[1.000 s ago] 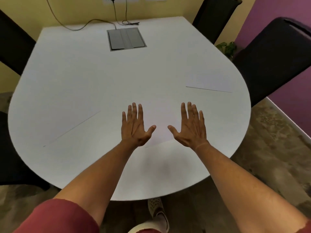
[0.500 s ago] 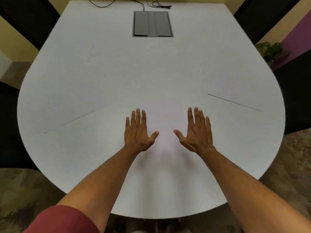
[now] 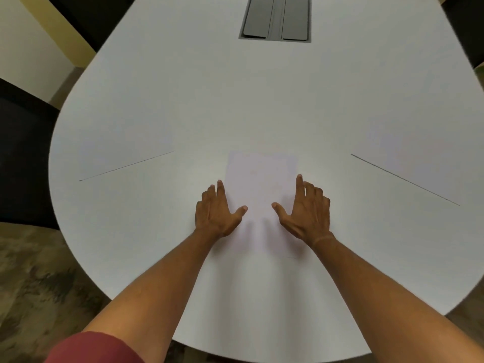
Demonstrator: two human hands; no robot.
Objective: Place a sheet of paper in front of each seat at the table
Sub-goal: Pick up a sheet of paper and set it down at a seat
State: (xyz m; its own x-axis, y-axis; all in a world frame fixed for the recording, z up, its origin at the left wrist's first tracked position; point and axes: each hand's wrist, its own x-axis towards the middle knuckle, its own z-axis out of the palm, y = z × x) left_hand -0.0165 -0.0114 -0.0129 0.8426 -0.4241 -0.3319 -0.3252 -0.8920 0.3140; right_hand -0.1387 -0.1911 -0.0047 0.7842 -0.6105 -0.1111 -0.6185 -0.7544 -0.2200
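Observation:
A white sheet of paper lies flat on the white table, in the middle near my edge. My left hand rests on its left edge, fingers spread, thumb on the sheet. My right hand rests on its right edge the same way. Neither hand grips anything. A second sheet lies at the left side of the table, its near edge showing as a thin dark line. A third sheet lies at the right side.
A grey cable hatch is set into the table at the far middle. Dark chairs stand at the left, far left and far right. Patterned floor surrounds the rounded table end.
The view has tilted down and closer to the table. Both hands have shifted slightly apart to the sides of the middle sheet, whose outline now shows between them.

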